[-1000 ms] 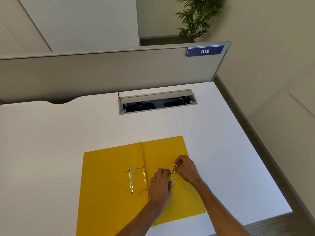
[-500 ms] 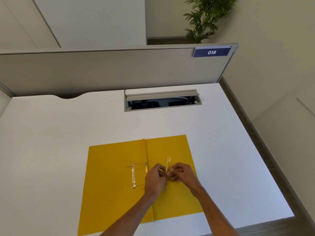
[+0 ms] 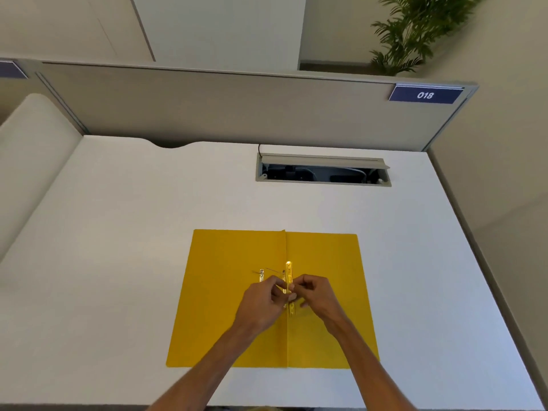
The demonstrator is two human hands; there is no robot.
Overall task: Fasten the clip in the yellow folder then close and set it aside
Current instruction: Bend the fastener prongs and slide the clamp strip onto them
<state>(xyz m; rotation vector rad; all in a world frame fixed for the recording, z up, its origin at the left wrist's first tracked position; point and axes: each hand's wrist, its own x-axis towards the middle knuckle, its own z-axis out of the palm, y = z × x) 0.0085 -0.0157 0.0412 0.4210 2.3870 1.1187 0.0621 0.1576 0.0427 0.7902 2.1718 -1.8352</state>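
A yellow folder [image 3: 225,292] lies open and flat on the white desk [image 3: 133,232]. A gold metal clip bar [image 3: 288,272] stands lengthwise over the folder's centre fold. My left hand [image 3: 262,301] and my right hand [image 3: 314,295] meet over its middle, fingertips pinched on the bar from either side. A second gold strip with thin prongs [image 3: 261,274] sits on the left leaf, just beyond my left hand. The bar's lower end peeks out below my fingers.
An open cable tray [image 3: 323,172] is sunk into the desk behind the folder. A grey partition [image 3: 237,105] with a blue "018" label [image 3: 425,95] runs along the back. A potted plant [image 3: 406,34] stands beyond it. The desk's right edge drops to the floor.
The clip bar has moved left from the right leaf to the centre fold, and both hands have closed on it together. The camera has shifted, so the folder now looks squarer.
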